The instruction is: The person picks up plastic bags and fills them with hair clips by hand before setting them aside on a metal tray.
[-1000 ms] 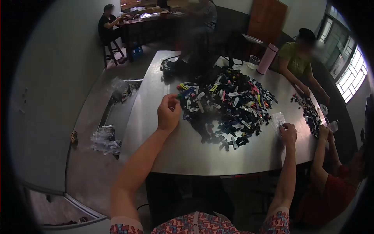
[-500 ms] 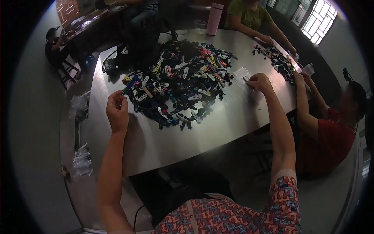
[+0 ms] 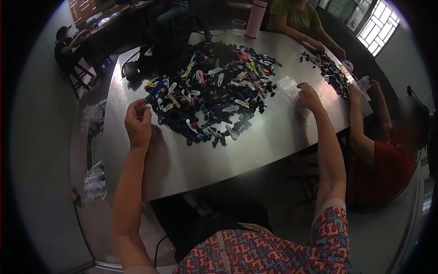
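Note:
A wide pile of hair clips (image 3: 214, 91), mostly black and white with some yellow, pink and blue ones, lies spread on the metal table (image 3: 182, 176). My left hand (image 3: 138, 121) is at the pile's left edge, its fingers curled together; whatever they hold, if anything, is too small to make out. To the right of the pile, clear plastic bags (image 3: 288, 89) lie on the table. Beside them is my right hand (image 3: 311, 97), thumb and fingers pinched; I cannot make out what is between them.
A pink bottle (image 3: 256, 19) and a clear cup (image 3: 238, 27) stand at the far edge. A second pile of clips (image 3: 335, 75) lies at the right, where a person in green (image 3: 294, 18) and a person in red (image 3: 385, 164) sit. A black bag (image 3: 166, 52) rests at the back left.
My right hand has moved slightly, and the small dark-and-white piece seen at its fingertips no longer shows. My left hand stays by the pile's edge. The view has shifted a little.

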### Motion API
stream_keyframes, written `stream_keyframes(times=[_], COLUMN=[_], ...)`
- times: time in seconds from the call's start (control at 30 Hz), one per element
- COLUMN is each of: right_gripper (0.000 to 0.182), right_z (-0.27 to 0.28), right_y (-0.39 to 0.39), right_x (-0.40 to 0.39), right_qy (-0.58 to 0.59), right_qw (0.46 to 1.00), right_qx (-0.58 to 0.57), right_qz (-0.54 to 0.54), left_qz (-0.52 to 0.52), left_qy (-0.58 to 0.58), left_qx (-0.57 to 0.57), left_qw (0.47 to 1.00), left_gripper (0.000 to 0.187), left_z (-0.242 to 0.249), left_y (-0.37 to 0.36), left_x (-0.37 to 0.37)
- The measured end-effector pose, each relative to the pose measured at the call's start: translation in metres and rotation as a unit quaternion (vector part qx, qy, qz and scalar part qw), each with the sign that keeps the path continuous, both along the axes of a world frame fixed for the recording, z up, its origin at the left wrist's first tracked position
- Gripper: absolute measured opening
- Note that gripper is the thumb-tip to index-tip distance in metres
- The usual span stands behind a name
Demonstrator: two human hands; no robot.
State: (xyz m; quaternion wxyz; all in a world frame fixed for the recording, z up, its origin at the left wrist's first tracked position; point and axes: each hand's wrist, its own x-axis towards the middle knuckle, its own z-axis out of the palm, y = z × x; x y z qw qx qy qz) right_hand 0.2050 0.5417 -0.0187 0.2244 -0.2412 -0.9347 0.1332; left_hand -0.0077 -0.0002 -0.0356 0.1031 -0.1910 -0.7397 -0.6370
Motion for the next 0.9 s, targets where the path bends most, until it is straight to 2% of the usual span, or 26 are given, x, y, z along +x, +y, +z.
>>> stream_keyframes(times=[0.07,0.17,0.23,0.27,0.33,0.47,0.57,0.63,0.77,0.8,0.83,0.9], right_gripper=[0.029,0.031,0.033,0.033,0.03,0.029,0.026,0.021,0.018,0.018,0.019,0.023], right_z=[-0.004,0.011,0.014,0.013,0.008,0.006,0.015,0.035,0.079,0.086,0.093,0.097], right_y=[0.009,-0.017,-0.024,-0.025,-0.023,-0.021,-0.037,-0.071,-0.166,-0.192,-0.217,-0.25], right_x=[0.0,0.002,0.004,0.003,0.004,0.006,0.008,0.008,0.0,-0.002,-0.004,-0.009], right_qy=[0.005,0.015,-0.074,-0.074,-0.025,0.006,0.073,0.127,0.127,0.128,0.129,0.097], right_qw=[0.999,1.0,0.997,0.997,0.997,0.999,0.997,0.99,0.976,0.968,0.958,0.954], right_qx=[0.008,-0.017,-0.028,-0.028,-0.043,0.002,-0.007,-0.04,-0.064,-0.06,-0.056,0.011], right_qz=[0.036,-0.006,-0.018,-0.017,-0.058,-0.044,-0.025,0.05,0.166,0.209,0.25,0.285], left_qz=[-0.001,-0.003,-0.002,0.001,0.002,0.013,0.004,-0.013,-0.295,-0.32,-0.319,-0.308], left_qy=[0.002,0.001,-0.002,0.0,0.003,0.061,0.091,0.101,-0.072,-0.132,-0.133,-0.261], left_qx=[0.001,0.003,0.001,0.0,-0.002,-0.02,-0.034,-0.034,-0.005,0.0,0.0,0.068], left_qw=[1.0,1.0,1.0,1.0,1.0,0.998,0.995,0.994,0.953,0.938,0.938,0.912], left_gripper=[0.026,0.026,0.026,0.027,0.027,0.026,0.025,0.024,0.037,0.044,0.044,0.043], left_z=[-0.001,0.0,-0.001,-0.002,-0.003,0.007,0.032,0.052,0.076,0.088,0.091,0.095], left_y=[0.0,0.0,0.0,0.0,0.0,0.004,0.013,0.024,0.058,0.068,0.079,0.095], left_x=[0.0,-0.001,-0.001,-0.002,-0.001,0.008,0.03,0.048,0.084,0.096,0.104,0.11])
